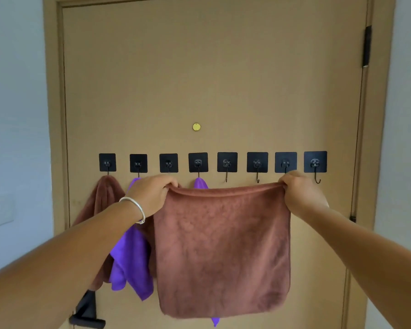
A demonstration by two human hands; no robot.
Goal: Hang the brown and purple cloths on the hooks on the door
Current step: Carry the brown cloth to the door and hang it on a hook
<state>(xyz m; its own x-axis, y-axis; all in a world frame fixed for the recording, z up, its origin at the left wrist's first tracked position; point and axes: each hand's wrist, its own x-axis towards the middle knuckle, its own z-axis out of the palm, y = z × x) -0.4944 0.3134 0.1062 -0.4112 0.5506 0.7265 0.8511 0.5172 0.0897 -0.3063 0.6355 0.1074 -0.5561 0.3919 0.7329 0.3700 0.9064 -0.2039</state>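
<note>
A brown cloth (222, 250) is held spread flat in front of the tan door (199, 79), its top edge stretched level from side to side and the rest hanging straight down. The upper left corner is pinched in the closed grip of the left hand (152, 194), fingers curled over the hem; the upper right corner is gripped likewise by the right hand (301, 192). A silver bangle (134, 208) is worn on the left wrist.

A row of eight black adhesive hooks (227, 162) is fixed across the door, just above the held cloth's top edge. A second brown cloth (100, 200) is hung on the leftmost hook, and a purple cloth (131, 260) on the next. Another purple cloth (200, 183) is hung from the fourth hook, mostly hidden behind the held cloth. The four hooks at the right are bare.
</note>
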